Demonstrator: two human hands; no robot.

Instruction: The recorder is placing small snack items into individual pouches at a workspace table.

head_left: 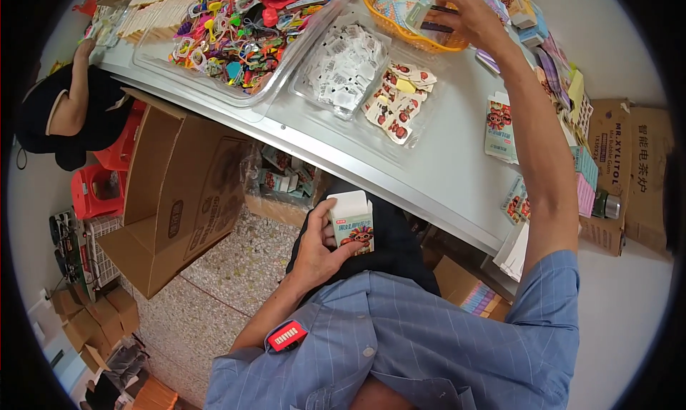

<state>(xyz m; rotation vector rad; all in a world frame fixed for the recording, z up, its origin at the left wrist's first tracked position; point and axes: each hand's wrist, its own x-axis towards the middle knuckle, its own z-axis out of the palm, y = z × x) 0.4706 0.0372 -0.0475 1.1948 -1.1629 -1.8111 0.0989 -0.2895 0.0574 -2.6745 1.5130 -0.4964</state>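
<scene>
In front of my lap, my left hand (314, 256) grips a small green-and-white carton (355, 233) with a cartoon figure on its front. The carton's white top flap stands up. Across the table, my right hand (471, 17) is at the yellow plastic basket (395, 33), its bent fingers closing on a dark-edged piece that I cannot make out. Pale blue printed cards (400, 6) lie in that basket. Beside it are a clear tray of white sachets (346, 71) and a clear bag of cartoon cut-outs (397, 106).
A large clear tray (268, 96) holds many colourful trinkets. Folded cartons (500, 128) lie at the table's right, near cardboard boxes (604, 174). Left of my knees stands an open cardboard box (168, 210), next to a box of cartons (275, 210). Another person's arm (71, 103) reaches to the table at far left.
</scene>
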